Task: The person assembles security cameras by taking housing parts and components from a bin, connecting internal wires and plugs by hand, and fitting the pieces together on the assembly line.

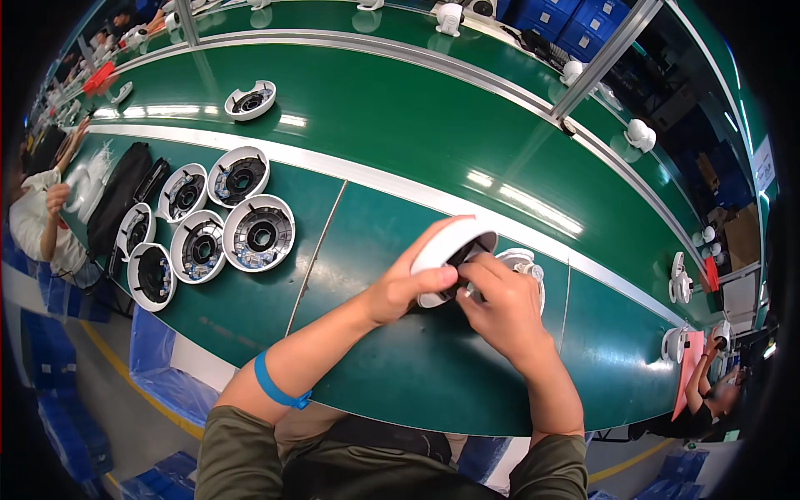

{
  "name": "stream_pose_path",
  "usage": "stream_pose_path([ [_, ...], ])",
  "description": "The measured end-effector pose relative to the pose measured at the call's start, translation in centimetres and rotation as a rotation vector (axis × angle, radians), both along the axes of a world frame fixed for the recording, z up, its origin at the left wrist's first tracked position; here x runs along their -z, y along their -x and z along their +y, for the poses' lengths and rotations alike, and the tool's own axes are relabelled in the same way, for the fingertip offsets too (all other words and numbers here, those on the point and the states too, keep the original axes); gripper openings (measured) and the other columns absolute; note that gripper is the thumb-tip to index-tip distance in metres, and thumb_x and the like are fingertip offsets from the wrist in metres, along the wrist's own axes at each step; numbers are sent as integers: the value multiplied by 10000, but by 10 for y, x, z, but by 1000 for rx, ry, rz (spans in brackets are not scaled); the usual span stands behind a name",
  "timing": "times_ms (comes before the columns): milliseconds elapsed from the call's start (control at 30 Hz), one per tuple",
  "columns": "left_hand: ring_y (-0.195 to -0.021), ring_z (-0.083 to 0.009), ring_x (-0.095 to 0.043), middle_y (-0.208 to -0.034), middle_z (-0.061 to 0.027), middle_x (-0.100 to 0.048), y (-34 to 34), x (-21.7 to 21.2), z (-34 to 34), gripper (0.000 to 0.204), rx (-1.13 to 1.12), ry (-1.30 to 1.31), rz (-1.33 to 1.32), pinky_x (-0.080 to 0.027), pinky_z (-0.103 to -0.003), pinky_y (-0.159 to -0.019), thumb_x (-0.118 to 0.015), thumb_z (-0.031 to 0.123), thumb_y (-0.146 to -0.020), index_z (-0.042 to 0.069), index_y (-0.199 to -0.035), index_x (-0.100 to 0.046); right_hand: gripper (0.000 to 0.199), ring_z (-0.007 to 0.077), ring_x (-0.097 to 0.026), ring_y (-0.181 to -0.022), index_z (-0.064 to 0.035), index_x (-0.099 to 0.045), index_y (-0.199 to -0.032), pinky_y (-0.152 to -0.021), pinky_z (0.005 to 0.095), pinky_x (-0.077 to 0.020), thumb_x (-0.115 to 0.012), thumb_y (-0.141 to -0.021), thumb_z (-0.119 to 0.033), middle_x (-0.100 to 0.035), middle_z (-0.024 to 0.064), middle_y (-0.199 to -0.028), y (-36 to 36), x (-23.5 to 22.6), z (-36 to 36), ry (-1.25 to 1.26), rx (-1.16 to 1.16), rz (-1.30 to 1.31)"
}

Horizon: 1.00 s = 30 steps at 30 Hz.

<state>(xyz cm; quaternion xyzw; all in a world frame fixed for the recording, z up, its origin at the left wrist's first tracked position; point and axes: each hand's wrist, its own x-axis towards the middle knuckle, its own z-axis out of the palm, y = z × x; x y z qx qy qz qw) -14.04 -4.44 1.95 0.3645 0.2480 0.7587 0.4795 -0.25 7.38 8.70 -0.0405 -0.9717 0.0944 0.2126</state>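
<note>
My left hand (395,292) grips a white round housing (450,243) by its rim, thumb on the near side. The housing is tilted, with its dark inside turned toward my right hand (507,312). The fingers of that hand are bent together and reach into the opening; whatever they pinch there is hidden. Behind my right hand, a white part (533,271) lies on the green table (375,358), mostly covered by the hand. Farther left on the table, several white round housings (259,234) with black inner parts lie open side up.
A green conveyor belt (358,108) runs beyond a pale metal rail (333,167) and carries another open housing (252,102). Black bags (125,187) lie at the table's left end. One co-worker (46,217) sits at far left, another (712,400) at far right, by a pink sheet (688,371).
</note>
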Motion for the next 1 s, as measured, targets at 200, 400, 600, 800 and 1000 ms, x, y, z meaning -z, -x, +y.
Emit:
stream_pose_path([
  [200, -1268, -203, -581, -1412, -118, -559, -1, 5, 3, 680, 14, 127, -264, -491, -359, -1053, -581, 341, -972, 33, -1539, -368, 246, 239, -671, -683, 23, -675, -989, -611, 343, -538, -674, -749, 77, -709, 117, -999, -7, -1, 9, 342, -164, 3],
  [400, -1229, -199, -593, -1390, -114, -560, -3, 9, 3, 674, -20, 145, -276, -500, -361, -1052, -584, 334, -973, 34, -1536, -365, 268, 317, -704, -745, -13, -697, -1003, -610, 393, -558, -700, -742, 51, -708, 125, -911, -6, 6, 10, 220, -236, 53],
  [600, -1257, -210, -562, -1442, -129, -503, -7, 9, 10, 721, -55, 90, -219, -502, -381, -1054, -602, 318, -961, 38, -1559, -315, 214, 278, -643, -613, -21, -678, -904, -548, 395, -500, -710, -703, 41, -612, 100, -676, -4, 17, 2, -15, -132, 100],
  [800, -1322, -219, -492, -1490, -136, -447, -10, 12, 16, 806, -93, 82, -125, -456, -405, -1092, -636, 327, -920, 59, -1591, -278, 182, 252, -627, -587, -25, -648, -841, -510, 391, -482, -740, -685, -38, -598, 78, -657, -3, 25, 4, -92, -155, 92],
  [1000, -1323, -230, -472, -1502, -132, -435, -9, 13, 18, 865, -131, 59, -6, -419, -409, -1110, -664, 323, -887, 70, -1607, -256, 202, 220, -632, -585, -63, -600, -804, -517, 360, -507, -763, -714, -141, -577, 59, -648, -1, 28, 9, -180, -180, 37],
])
